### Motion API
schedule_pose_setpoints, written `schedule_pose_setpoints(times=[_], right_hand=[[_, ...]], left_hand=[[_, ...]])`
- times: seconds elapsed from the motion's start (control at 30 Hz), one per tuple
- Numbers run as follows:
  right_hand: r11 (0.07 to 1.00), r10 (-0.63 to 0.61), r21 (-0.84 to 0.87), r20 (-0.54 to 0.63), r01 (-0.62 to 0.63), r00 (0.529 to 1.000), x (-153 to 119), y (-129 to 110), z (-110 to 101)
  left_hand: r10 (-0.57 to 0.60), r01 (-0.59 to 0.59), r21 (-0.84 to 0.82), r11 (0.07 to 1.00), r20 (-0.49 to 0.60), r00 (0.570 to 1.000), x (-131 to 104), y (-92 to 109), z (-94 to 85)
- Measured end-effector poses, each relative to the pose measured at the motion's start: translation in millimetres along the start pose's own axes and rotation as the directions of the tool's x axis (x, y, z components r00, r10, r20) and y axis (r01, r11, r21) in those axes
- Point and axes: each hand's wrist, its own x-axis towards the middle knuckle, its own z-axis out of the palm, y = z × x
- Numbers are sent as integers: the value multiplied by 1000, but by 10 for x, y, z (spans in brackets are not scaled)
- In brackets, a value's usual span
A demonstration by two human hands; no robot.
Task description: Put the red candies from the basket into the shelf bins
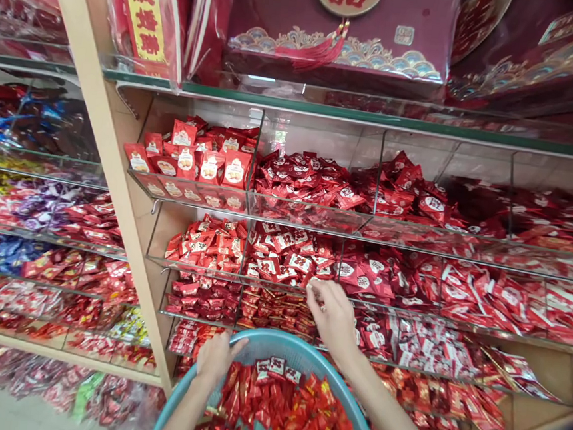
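A round blue plastic basket [351, 398] with red and orange wrapped candies [316, 415] stands at the bottom centre. My left hand [216, 358] is closed over its upper left rim, thumb along the edge. Above the basket's right side, my right hand [332, 309] is raised in front of the shelf compartments, fingers curled together near a small pale bit at the tips; what they hold is too small to name. Just behind it lie red and white packets [297, 263] in a compartment. A few white-and-red packets [277, 366] lie at the far side inside the basket.
Tiered shelves with clear dividers hold red packets [204, 241] across the view. Large purple gift boxes [373, 28] rest on the glass shelf [326, 107] above. A wooden upright [107, 139] separates a left rack with mixed candies [41, 203]. Bagged candies [120, 398] sit low at the left.
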Motion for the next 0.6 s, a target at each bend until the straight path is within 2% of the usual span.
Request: schedule_pose_setpoints(times=[0.07, 0.17, 0.27, 0.4, 0.6], right_hand=[[997, -15, -81, -2, 15, 1000, 150, 63, -70], [979, -2, -204, 100, 22, 995, 284, 134, -93], [969, 18, -246, 167, 24, 986, 320, 168, -70], [983, 34, -185, 148, -7, 988, 304, 198, -38], [999, 35, -3, 88, -35, 996, 313, 244, -42]], left_hand=[[9, -9, 2, 1000, -15, 1000, 5, -11, 17], [3, -3, -1, 1000, -16, 1000, 11, -18, 31], [0, 0, -7, 1000, -12, 1000, 16, -20, 37], [11, -11, -12, 1000, -26, 1000, 27, -30, 61], [21, -21, -23, 1000, -27, 999, 17, -22, 50]])
